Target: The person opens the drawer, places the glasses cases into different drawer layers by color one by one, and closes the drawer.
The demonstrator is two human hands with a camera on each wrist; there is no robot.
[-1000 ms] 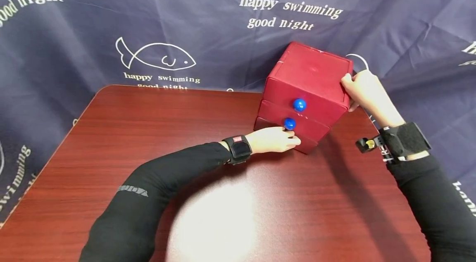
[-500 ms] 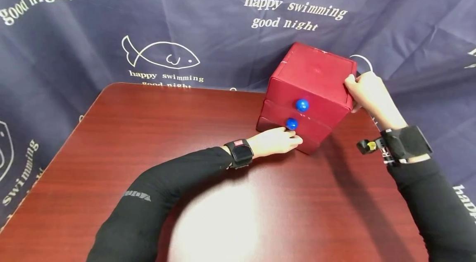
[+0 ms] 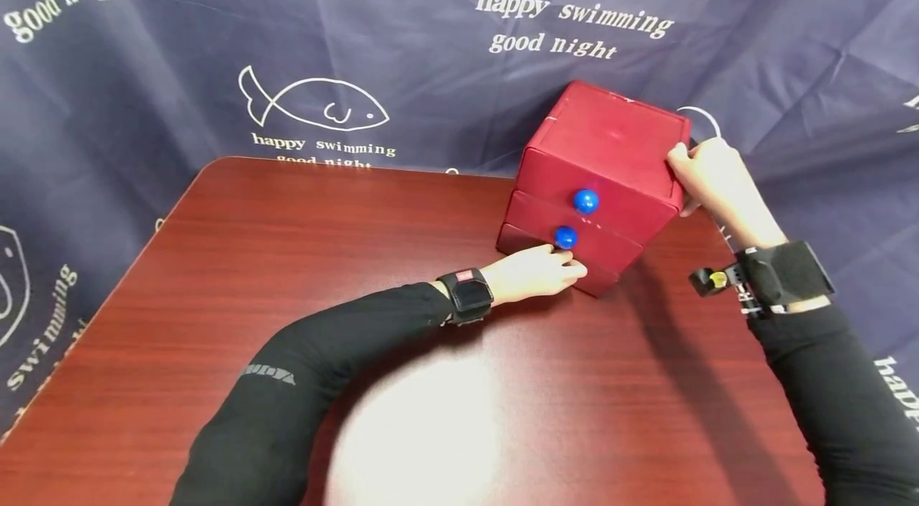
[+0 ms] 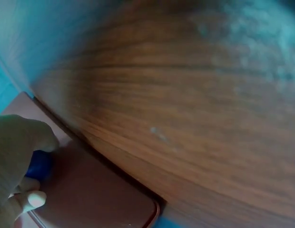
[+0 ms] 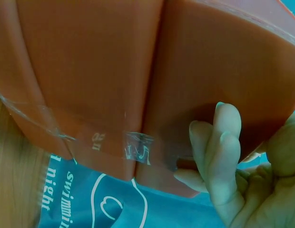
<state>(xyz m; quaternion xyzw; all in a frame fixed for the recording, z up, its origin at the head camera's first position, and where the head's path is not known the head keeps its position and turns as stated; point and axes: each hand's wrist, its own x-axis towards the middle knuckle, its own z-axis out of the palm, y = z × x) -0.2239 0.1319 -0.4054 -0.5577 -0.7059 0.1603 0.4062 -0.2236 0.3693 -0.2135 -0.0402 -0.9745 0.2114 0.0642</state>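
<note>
A red drawer box (image 3: 603, 139) stands at the table's far right, with a blue knob (image 3: 585, 201) on its top drawer and a second blue knob (image 3: 565, 237) on the middle one. My left hand (image 3: 534, 270) lies at the bottom drawer's front. Its fingers curl round that drawer's blue knob (image 4: 40, 165), which the head view hides. All drawers look closed. My right hand (image 3: 707, 171) grips the box's upper right corner, thumb on the top edge. Its fingers (image 5: 219, 147) press the box's side wall (image 5: 114, 71).
The dark wood table (image 3: 287, 251) bears only the box. Its left edge and far edge are in view. A navy cloth (image 3: 287, 27) with white fish and lettering hangs close behind the box. A strip of clear tape (image 5: 133, 145) crosses the box's side seam.
Both hands and the box stay as they were. Only the head view shifts slightly.
</note>
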